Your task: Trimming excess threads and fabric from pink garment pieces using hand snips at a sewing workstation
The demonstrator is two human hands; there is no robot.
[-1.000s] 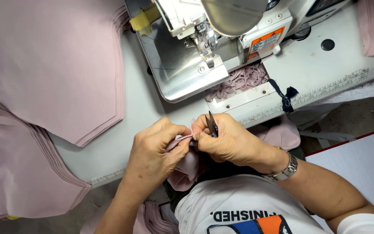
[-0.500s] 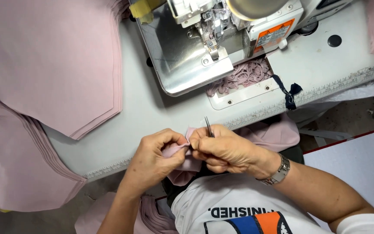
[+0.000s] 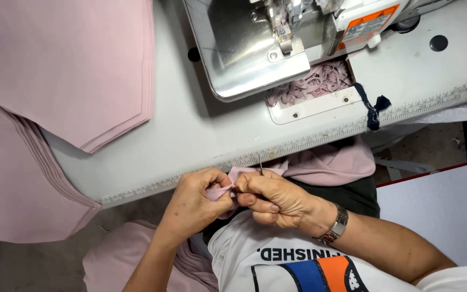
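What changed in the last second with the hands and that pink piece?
Both hands drew back from the table edge toward the body: left hand and right hand stay pinched on the small pink fabric piece, and the thin metal tool remains in the right. The pink stacks did not move.

Left hand [image 3: 197, 203]: fist-like, fingers curled inward, thumb and forefinger pinched together at the right edge of the hand. Knuckles up, back of hand toward the camera. Forearm bare, running down and left out of view.

Right hand [image 3: 277, 197]: fingers folded, forefinger and thumb pressed tip to tip against those of the left hand. Remaining fingers tucked under the palm. Wrist bent slightly, forearm bare, running down and right.

Both hands meet in front of the torso, touching.
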